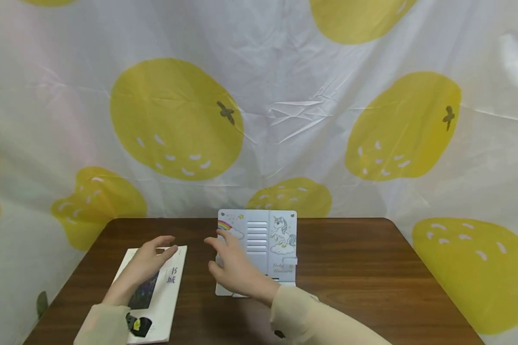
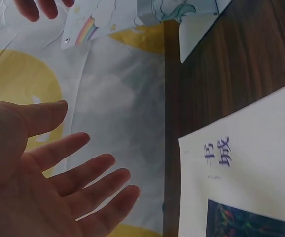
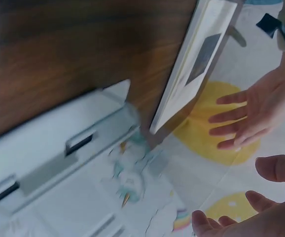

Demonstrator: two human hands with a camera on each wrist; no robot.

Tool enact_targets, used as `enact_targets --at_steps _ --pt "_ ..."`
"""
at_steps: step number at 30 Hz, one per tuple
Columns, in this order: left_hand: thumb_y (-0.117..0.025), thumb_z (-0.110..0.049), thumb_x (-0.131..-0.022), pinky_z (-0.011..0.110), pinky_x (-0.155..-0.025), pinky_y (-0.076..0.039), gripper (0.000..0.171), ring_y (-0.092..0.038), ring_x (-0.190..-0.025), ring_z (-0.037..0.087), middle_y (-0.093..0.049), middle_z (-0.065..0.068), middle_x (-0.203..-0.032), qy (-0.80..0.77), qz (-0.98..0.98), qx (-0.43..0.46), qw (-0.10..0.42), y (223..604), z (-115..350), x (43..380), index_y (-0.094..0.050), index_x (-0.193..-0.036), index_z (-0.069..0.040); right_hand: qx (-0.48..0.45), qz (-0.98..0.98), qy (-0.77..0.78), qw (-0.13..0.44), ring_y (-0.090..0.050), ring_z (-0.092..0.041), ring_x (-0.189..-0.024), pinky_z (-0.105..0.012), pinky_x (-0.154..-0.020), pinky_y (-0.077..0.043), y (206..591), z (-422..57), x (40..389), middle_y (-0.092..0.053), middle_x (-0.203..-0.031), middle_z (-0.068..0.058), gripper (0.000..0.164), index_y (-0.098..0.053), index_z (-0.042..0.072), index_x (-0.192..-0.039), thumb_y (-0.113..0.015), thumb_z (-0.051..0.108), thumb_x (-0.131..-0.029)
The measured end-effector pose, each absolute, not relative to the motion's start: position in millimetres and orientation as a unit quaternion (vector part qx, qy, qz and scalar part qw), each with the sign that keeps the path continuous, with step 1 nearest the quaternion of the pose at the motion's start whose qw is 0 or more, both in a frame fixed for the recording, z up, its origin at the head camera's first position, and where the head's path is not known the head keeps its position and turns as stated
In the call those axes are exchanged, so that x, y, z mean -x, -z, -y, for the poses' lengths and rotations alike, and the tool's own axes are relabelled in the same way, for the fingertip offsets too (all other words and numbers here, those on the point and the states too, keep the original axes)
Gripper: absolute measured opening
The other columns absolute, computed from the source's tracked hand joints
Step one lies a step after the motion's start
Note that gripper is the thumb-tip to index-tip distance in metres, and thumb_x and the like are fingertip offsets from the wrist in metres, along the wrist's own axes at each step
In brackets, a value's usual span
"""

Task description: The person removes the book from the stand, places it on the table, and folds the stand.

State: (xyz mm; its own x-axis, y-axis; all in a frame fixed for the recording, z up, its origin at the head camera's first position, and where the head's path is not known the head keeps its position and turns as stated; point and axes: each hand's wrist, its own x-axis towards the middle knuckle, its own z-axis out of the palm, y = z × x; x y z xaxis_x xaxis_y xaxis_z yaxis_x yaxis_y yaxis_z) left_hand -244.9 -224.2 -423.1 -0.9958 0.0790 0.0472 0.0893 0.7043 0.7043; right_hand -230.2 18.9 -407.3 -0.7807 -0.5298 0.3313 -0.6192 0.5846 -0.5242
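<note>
My left hand (image 1: 144, 262) hangs over a white magazine (image 1: 169, 294) with a dark picture and purple Chinese characters on its cover. Its fingers are spread and grip nothing, as the left hand (image 2: 58, 177) in the left wrist view shows. A white book stand (image 1: 283, 239) with a unicorn, a rainbow and a slotted middle stands upright at the table's far middle. In front of its left half, my right hand (image 1: 237, 268) is held with fingers apart and nothing between them. The right wrist view shows the stand's lower ledge (image 3: 44, 133) with page clips beside the right hand (image 3: 261, 215).
A dark wooden table (image 1: 362, 282) carries both things, with the magazine on the left side. Behind it hangs a pale curtain (image 1: 285, 143) printed with large yellow fruit. A dark band (image 1: 139, 326) with a yellow mark is on the left wrist.
</note>
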Motion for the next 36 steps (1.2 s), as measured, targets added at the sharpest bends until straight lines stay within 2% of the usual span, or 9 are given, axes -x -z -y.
enact_targets --at_steps 7,16,21,27,36 --pt "-0.055 -0.031 -0.1 0.058 -0.094 -0.043 0.05 -0.048 -0.123 0.046 -0.051 0.027 -0.136 0.394 0.918 0.048 0.018 421 209 248 -0.049 -0.139 -0.001 -0.319 0.889 -0.307 0.118 -0.038 -0.041 -0.133 -0.052 -0.102 -0.04 401 -46 244 -0.038 -0.144 -0.026 0.049 -0.054 0.004 -0.134 -0.062 0.006 -0.086" --pt "-0.057 -0.029 -0.1 0.056 -0.093 -0.045 0.045 -0.052 -0.12 0.043 -0.056 0.023 -0.132 0.415 0.907 0.063 0.026 420 189 256 -0.052 -0.137 -0.003 -0.287 0.912 -0.271 0.114 -0.035 -0.04 -0.135 -0.052 -0.102 -0.04 393 -90 264 -0.035 -0.148 -0.023 0.047 -0.052 0.007 -0.137 -0.061 0.008 -0.091" --pt "-0.058 -0.03 -0.099 0.054 -0.09 -0.047 0.043 -0.055 -0.118 0.04 -0.058 0.02 -0.129 0.43 0.899 0.076 0.029 421 177 263 -0.054 -0.135 -0.006 -0.302 0.914 -0.211 0.171 -0.038 -0.039 -0.132 -0.051 -0.104 -0.038 394 -114 277 -0.041 -0.143 -0.024 0.046 -0.053 0.005 -0.135 -0.062 0.009 -0.09" --pt "-0.06 -0.026 -0.098 0.05 -0.087 -0.049 0.038 -0.059 -0.111 0.035 -0.063 0.015 -0.121 0.446 0.89 0.083 0.046 423 163 272 -0.057 -0.131 -0.007 -0.346 0.898 -0.099 0.254 -0.042 -0.037 -0.129 -0.057 -0.099 -0.039 400 -138 288 -0.045 -0.138 -0.021 0.044 -0.055 0.007 -0.132 -0.064 0.012 -0.089" --pt "-0.064 -0.016 -0.096 0.046 -0.082 -0.052 0.036 -0.065 -0.101 0.031 -0.066 0.016 -0.112 0.502 0.857 0.062 0.099 433 141 288 -0.058 -0.129 -0.003 -0.323 0.907 -0.092 0.253 -0.042 -0.042 -0.128 -0.058 -0.101 -0.037 412 -163 300 -0.044 -0.137 -0.025 0.046 -0.054 0.004 -0.134 -0.066 0.016 -0.09"
